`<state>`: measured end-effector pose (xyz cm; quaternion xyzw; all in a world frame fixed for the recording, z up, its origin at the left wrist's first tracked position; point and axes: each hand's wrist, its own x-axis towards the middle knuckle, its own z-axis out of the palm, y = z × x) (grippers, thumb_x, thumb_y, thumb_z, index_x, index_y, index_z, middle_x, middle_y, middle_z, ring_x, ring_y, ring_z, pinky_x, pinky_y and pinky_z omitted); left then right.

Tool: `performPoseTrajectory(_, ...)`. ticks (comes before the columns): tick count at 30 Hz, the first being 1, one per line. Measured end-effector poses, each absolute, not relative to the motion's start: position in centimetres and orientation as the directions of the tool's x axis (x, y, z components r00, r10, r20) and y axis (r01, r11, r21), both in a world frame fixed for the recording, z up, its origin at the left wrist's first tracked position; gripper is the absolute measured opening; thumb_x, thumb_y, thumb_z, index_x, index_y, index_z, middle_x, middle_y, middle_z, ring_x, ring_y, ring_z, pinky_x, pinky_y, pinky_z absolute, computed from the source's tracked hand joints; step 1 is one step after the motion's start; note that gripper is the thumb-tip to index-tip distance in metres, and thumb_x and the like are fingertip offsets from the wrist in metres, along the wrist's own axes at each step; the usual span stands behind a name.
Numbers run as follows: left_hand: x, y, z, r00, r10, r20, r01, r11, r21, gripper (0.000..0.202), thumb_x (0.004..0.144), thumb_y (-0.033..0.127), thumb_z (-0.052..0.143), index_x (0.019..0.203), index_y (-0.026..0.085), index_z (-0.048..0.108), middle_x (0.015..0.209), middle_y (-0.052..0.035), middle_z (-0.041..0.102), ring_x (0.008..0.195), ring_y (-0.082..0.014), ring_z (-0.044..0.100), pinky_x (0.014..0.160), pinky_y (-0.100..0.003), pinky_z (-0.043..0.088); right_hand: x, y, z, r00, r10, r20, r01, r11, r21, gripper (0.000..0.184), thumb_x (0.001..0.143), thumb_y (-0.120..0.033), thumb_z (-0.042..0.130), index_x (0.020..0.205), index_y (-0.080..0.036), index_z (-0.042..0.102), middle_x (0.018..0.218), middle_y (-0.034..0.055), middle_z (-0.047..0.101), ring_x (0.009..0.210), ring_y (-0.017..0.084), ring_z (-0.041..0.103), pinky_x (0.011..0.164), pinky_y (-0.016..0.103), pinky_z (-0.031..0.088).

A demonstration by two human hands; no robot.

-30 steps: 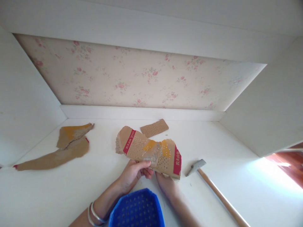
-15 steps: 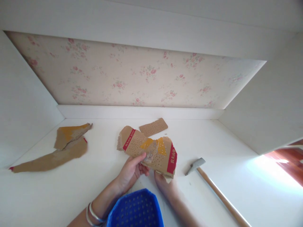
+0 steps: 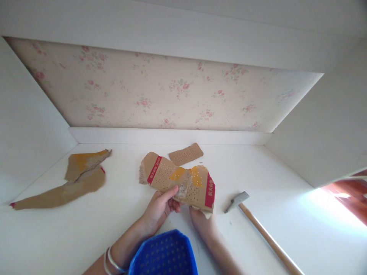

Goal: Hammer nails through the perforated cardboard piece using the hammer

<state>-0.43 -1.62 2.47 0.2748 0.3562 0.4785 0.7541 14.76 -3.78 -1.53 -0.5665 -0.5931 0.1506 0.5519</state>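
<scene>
Left hand (image 3: 159,209) pinches punched cardboard (image 3: 164,175), thumb on top, above the white tabletop's (image 3: 123,191) middle; right hand (image 3: 202,222) under the cardboard's lower edge, fingers hidden, grip can't be told. Between forearms (image 3: 127,236), blue basket (image 3: 164,253), perforated floor showing. Smaller punched piece (image 3: 186,154) near tabletop's back edge.

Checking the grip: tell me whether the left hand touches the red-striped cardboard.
Touching. The head view shows the left hand gripping the red-striped cardboard, thumb over its near edge.
</scene>
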Motion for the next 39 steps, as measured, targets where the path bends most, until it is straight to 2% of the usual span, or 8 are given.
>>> performPoseTrajectory(4, -0.6, -1.2, 2.3, 0.073, 0.963, -0.260, -0.536, 0.258, 0.804, 0.029, 0.071, 0.040, 0.079, 0.083, 0.015, 0.071, 0.069, -0.0010, 0.068, 0.049, -0.0083, 0.054, 0.044, -0.019, 0.040, 14.9, -3.1, 0.2, 0.311, 0.886, 0.345, 0.456, 0.180, -0.872, 0.016, 0.086, -0.027, 0.055, 0.085, -0.021, 0.069, 0.080, 0.0028, 0.068, 0.074, 0.019, 0.061, 0.068, 0.029, 0.049)
performPoseTrajectory(7, -1.2, -1.0, 2.5, -0.136, 0.968, -0.212, -0.284, 0.167, 0.944, 0.035, 0.074, 0.049, 0.074, 0.064, 0.016, 0.068, 0.054, 0.0000, 0.063, 0.047, -0.0097, 0.052, 0.050, -0.021, 0.039, 15.1, -3.3, 1.2, 0.487, 0.842, 0.232, 0.289, 0.095, -0.953, 0.020, 0.092, -0.035, 0.050, 0.092, -0.020, 0.064, 0.085, 0.0016, 0.066, 0.078, 0.017, 0.060, 0.070, 0.027, 0.048)
performPoseTrajectory(9, -1.6, -1.1, 2.7, -0.192, 0.969, -0.158, -0.055, 0.150, 0.987, 0.042, 0.077, 0.053, 0.069, 0.055, 0.017, 0.066, 0.047, -0.0016, 0.061, 0.051, -0.0139, 0.056, 0.057, -0.024, 0.042, 15.0, -3.7, 1.3, 0.495, 0.826, 0.270, 0.272, 0.148, -0.951, 0.020, 0.093, -0.037, 0.050, 0.097, -0.020, 0.060, 0.085, 0.0013, 0.064, 0.078, 0.016, 0.059, 0.069, 0.026, 0.049)
performPoseTrajectory(14, -1.5, -1.4, 3.0, -0.095, 0.993, -0.075, 0.114, 0.086, 0.990, 0.042, 0.080, 0.050, 0.066, 0.053, 0.019, 0.065, 0.048, -0.0027, 0.062, 0.054, -0.0189, 0.060, 0.059, -0.027, 0.045, 14.1, -4.3, 0.8, 0.141, 0.895, 0.423, 0.497, 0.305, -0.812, 0.029, 0.093, -0.034, 0.055, 0.119, -0.020, 0.058, 0.086, 0.0039, 0.064, 0.072, 0.016, 0.057, 0.050, 0.022, 0.047)
performPoseTrajectory(21, -0.5, -2.1, 2.4, 0.117, 0.992, -0.042, 0.067, 0.034, 0.997, 0.021, 0.080, 0.040, 0.069, 0.083, 0.020, 0.074, 0.074, -0.0044, 0.072, 0.058, -0.0179, 0.059, 0.055, -0.026, 0.046, 14.0, -4.0, 0.7, 0.075, 0.853, 0.517, 0.584, 0.383, -0.716, 0.016, 0.096, -0.028, 0.054, 0.104, -0.022, 0.067, 0.090, 0.0049, 0.070, 0.078, 0.017, 0.066, 0.072, 0.028, 0.054)
performPoseTrajectory(26, -0.8, -2.1, 2.5, 0.131, 0.991, -0.030, 0.119, 0.014, 0.993, 0.019, 0.079, 0.039, 0.070, 0.075, 0.022, 0.074, 0.064, -0.0029, 0.069, 0.057, -0.0190, 0.058, 0.057, -0.028, 0.045, 14.0, -4.1, 1.1, 0.047, 0.841, 0.539, 0.597, 0.409, -0.690, 0.015, 0.097, -0.025, 0.052, 0.097, -0.022, 0.067, 0.087, 0.0028, 0.072, 0.074, 0.015, 0.068, 0.070, 0.025, 0.054)
performPoseTrajectory(31, -1.0, -2.0, 2.0, 0.114, 0.993, -0.041, 0.200, 0.018, 0.980, 0.034, 0.084, 0.041, 0.063, 0.057, 0.022, 0.070, 0.053, -0.0021, 0.065, 0.055, -0.0200, 0.061, 0.059, -0.028, 0.044, 14.1, -4.2, 0.9, -0.016, 0.828, 0.561, 0.613, 0.451, -0.649, 0.014, 0.097, -0.024, 0.051, 0.097, -0.022, 0.065, 0.084, 0.0034, 0.071, 0.073, 0.015, 0.067, 0.069, 0.026, 0.054)
performPoseTrajectory(39, -0.6, -2.3, 1.7, 0.007, 1.000, 0.024, 0.274, -0.025, 0.961, 0.043, 0.084, 0.043, 0.063, 0.045, 0.024, 0.065, 0.047, -0.0026, 0.064, 0.052, -0.0211, 0.062, 0.065, -0.029, 0.045, 14.4, -4.6, 1.5, -0.166, 0.710, 0.684, 0.711, 0.567, -0.416, 0.015, 0.097, -0.016, 0.050, 0.100, -0.020, 0.063, 0.084, 0.0061, 0.071, 0.072, 0.017, 0.066, 0.066, 0.027, 0.054)
